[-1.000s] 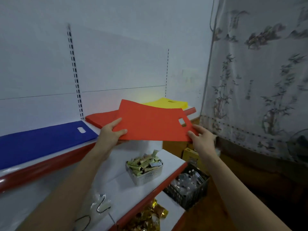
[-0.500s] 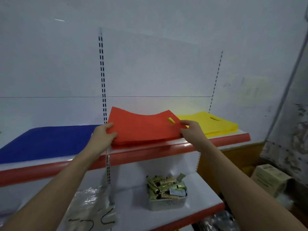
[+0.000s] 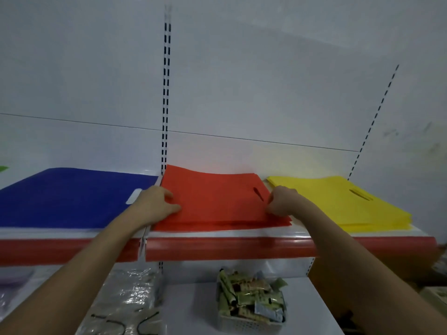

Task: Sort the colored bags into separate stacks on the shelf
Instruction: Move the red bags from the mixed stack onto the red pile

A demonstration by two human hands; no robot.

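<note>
On the lower shelf (image 3: 193, 308) a white basket (image 3: 251, 322) of packets sits nearest, beside clear plastic wrap (image 3: 125, 301). Above, on the red-edged upper shelf (image 3: 217, 247), the left hand (image 3: 154, 205) pinches the red bag (image 3: 212, 201) at its left edge and the right hand (image 3: 281, 200), fingers curled, grips its right edge. The bag lies flat on the red stack, long axis left-right, handle slot rightward. Blue stack (image 3: 67, 197) lies left, yellow stack (image 3: 338, 199) right.
</note>
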